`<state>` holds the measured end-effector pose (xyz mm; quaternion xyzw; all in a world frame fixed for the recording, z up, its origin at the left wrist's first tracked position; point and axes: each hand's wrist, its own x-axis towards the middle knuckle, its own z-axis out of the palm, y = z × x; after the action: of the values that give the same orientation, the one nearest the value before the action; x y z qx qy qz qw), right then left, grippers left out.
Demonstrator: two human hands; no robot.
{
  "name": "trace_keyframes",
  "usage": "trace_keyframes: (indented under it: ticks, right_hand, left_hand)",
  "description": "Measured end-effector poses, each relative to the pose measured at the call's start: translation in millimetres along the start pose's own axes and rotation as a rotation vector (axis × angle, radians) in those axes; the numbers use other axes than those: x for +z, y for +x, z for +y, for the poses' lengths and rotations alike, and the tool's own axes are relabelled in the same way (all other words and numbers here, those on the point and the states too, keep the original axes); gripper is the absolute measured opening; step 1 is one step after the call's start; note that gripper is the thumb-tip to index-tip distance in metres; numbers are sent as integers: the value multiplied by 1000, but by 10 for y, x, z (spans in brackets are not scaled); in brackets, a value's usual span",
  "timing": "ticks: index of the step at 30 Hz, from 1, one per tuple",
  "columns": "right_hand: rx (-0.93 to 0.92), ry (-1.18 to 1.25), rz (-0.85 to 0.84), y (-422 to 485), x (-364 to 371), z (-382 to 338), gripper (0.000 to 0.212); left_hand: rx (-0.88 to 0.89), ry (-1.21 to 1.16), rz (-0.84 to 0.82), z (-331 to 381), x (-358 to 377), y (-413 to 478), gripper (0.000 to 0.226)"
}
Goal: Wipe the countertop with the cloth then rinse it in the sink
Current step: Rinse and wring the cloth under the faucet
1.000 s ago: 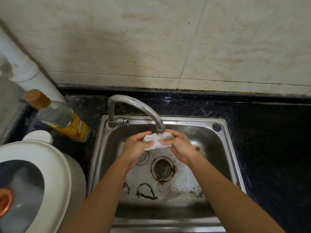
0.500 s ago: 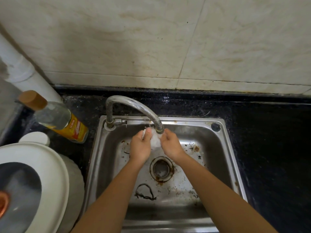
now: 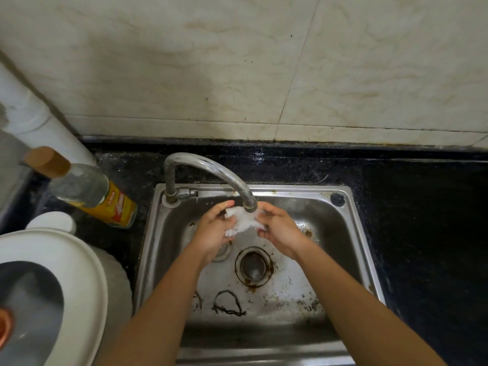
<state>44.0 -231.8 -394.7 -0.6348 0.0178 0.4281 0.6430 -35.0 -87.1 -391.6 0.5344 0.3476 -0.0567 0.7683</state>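
Gripping the cloth (image 3: pixel 244 222), left hand (image 3: pixel 213 231) and right hand (image 3: pixel 280 229) curl around it

One head-worn wide-angle view looks steeply down, close over the sink (image 3: pixel 351 233), facing the tiled wall (image 3: pixel 237 62).

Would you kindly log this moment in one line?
step rinse; left hand grips white cloth; right hand grips cloth; under curved steel faucet, over steel sink

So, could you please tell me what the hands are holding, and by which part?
The white cloth, stretched under the tap: the left hand grips its left end, the right hand its right end.
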Motion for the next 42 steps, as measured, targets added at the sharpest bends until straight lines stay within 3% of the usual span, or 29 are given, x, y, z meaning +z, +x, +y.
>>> trace_keyframes:
  ticks: [5,12,16,20,23,26,29,34,36,38,40,42]
  right_hand:
    - [-62,-310,-18,-50,81,-35,26]
    - [-180,-437,83,-44,285,19,22]
    - [-41,-340,348,30,304,-20,33]
    - [128,-346,432,124,288,-98,45]
    - [139,-487,407,91,209,-57,51]
    - [123,-379,270,31,134,-37,47]
    - [52,-223,84,-4,64,-51,24]
    - [6,-169,-105,-70,-97,-96,43]
    - [-46,-310,-60,-83,-98,-107,28]
    - [-82,-439,26,-83,-68,-129,15]
    - [-106,-545,66,-58,-27,-163,22]
    - [-129,-608,102,-19,46,-187,37]
  left_hand:
    - [109,192,139,1,87,-19,24]
    - [106,239,382,-11,250,28,55]
    - [140,277,300,-16,308,12,39]
    - [132,319,113,-64,272,-55,22]
    - [75,204,-29,-54,199,-132,24]
    - [91,214,-66,-11,169,-135,31]
    - [170,290,55,45,201,-78,20]
    - [150,219,203,148,185,-7,14]
    - [106,201,114,182,166,-34,12]
    - [58,222,-21,158,115,-21,26]
    - [75,319,-58,129,56,-6,28]
    - [126,474,26,98,11,16,29]
